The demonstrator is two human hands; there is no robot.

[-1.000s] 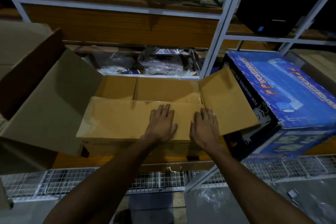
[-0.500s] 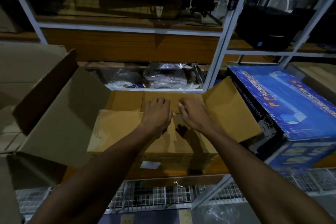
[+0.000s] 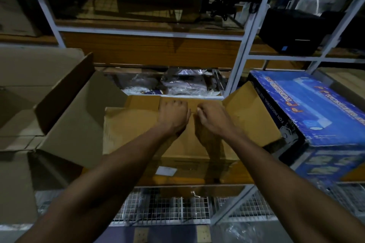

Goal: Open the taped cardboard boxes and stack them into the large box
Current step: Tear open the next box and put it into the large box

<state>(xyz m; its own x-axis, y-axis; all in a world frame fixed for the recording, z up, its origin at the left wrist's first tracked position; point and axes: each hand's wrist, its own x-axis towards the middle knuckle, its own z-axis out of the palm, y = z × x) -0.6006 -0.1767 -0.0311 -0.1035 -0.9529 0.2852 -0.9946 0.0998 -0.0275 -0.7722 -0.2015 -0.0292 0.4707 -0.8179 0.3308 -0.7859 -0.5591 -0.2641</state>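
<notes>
Both forearms extended forward over wire mesh flooring. Small cardboard box resting on the wooden shelf edge, directly beneath both hands. Left hand curled over the far edge of the near flap, fingers gripping it. Right hand just beside it, fingers bent and pinching the same edge. Right flap raised outward. Large open box to the left, flaps spread. Blue printed carton to the right. Bagged items behind, under the metal racking.
</notes>
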